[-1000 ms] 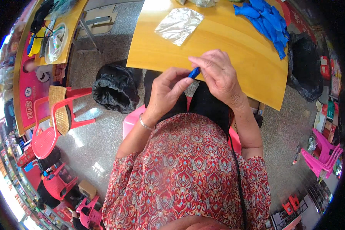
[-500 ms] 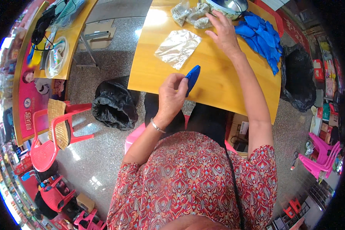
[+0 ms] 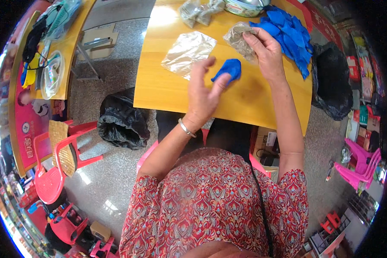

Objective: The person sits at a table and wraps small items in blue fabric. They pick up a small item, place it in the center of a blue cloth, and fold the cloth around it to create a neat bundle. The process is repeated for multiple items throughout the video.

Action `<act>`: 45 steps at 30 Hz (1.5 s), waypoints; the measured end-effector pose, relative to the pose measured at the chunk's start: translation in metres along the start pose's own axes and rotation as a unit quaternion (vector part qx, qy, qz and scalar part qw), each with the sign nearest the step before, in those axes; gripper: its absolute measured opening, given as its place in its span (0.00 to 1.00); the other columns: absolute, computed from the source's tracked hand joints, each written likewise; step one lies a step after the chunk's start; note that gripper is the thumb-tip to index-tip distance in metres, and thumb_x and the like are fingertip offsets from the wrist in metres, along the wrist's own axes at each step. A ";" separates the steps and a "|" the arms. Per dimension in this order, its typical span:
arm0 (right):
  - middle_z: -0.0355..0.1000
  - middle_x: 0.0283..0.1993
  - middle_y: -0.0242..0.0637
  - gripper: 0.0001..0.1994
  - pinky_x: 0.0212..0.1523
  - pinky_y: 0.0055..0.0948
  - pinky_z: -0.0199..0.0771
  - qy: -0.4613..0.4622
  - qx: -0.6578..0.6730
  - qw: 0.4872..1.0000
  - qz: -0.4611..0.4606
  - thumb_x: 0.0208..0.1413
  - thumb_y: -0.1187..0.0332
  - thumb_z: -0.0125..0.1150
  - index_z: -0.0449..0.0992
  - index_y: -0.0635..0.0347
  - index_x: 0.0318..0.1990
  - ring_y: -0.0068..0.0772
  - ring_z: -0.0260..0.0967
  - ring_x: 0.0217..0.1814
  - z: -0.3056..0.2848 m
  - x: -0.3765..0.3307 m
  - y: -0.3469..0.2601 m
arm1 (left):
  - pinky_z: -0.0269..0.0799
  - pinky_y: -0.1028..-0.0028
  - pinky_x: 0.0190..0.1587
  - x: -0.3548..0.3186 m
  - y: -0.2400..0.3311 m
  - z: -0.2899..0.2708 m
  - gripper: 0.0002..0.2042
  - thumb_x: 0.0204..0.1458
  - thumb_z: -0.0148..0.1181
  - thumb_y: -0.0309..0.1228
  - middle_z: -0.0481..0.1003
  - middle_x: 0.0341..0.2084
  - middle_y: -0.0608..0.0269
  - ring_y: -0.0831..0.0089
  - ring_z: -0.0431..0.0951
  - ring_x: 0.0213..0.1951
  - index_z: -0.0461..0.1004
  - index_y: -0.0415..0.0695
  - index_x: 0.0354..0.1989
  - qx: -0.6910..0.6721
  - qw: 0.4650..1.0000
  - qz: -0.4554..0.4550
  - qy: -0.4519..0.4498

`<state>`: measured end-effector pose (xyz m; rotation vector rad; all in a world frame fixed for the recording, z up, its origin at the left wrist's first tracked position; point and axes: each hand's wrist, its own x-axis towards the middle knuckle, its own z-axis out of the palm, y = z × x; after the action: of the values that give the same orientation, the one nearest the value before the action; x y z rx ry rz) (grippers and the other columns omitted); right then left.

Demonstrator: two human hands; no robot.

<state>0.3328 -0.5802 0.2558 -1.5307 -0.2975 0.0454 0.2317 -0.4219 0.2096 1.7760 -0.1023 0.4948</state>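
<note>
My left hand [image 3: 204,92] is over the near part of the table, slightly blurred, its thumb and fingers spread apart. A small blue fabric piece [image 3: 228,69] is just beyond its thumb, which overlaps the lower edge. Between the thumb and fingers of my right hand [image 3: 268,53] is a small clear plastic bag [image 3: 241,41] with greyish-brown contents, lifted above the table. Left of it, a flat clear plastic sheet or bag [image 3: 189,51] lies on the wood. More filled bags [image 3: 198,12] lie at the far edge. Right of my right hand spreads a heap of blue fabric pieces [image 3: 288,34].
A metal bowl or tin [image 3: 247,7] stands at the table's far side. Black bin bags stand open left [image 3: 124,122] and right [image 3: 333,81] of the yellow table [image 3: 159,88]. A red plastic chair [image 3: 51,185] is at the left, pink stools [image 3: 359,165] at the right.
My right hand has come nearer from the far bags, now with a filled bag in it. My left hand's pinch on the blue piece has loosened, and its fingers are spread.
</note>
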 end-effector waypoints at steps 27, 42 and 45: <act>0.71 0.47 0.36 0.23 0.49 0.21 0.68 -0.087 0.056 0.992 0.065 0.55 0.69 0.60 0.65 0.67 0.57 0.22 0.68 0.47 0.034 -0.110 -0.032 | 0.75 0.64 0.47 -0.047 0.055 -0.032 0.15 0.57 0.53 0.26 0.72 0.46 0.58 0.66 0.74 0.47 0.64 0.40 0.52 -0.487 0.840 -0.237 -0.029; 0.74 0.39 0.32 0.14 0.43 0.20 0.71 -0.095 -0.092 0.991 -0.006 0.51 0.74 0.63 0.74 0.65 0.47 0.18 0.70 0.40 0.029 -0.122 -0.039 | 0.70 0.68 0.52 -0.046 0.042 -0.035 0.10 0.58 0.54 0.30 0.74 0.43 0.63 0.73 0.74 0.46 0.69 0.42 0.46 -0.567 0.788 -0.240 0.011; 0.74 0.39 0.32 0.11 0.43 0.19 0.71 -0.070 -0.011 0.997 0.008 0.51 0.76 0.63 0.76 0.66 0.43 0.18 0.70 0.41 0.030 -0.119 -0.039 | 0.72 0.69 0.49 -0.048 0.044 -0.034 0.11 0.58 0.53 0.31 0.74 0.42 0.61 0.72 0.75 0.45 0.68 0.40 0.47 -0.565 0.793 -0.229 0.030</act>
<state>0.2054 -0.5778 0.2754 -1.5540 -0.3983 0.1637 0.1644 -0.4106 0.2369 0.5494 0.0761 0.0593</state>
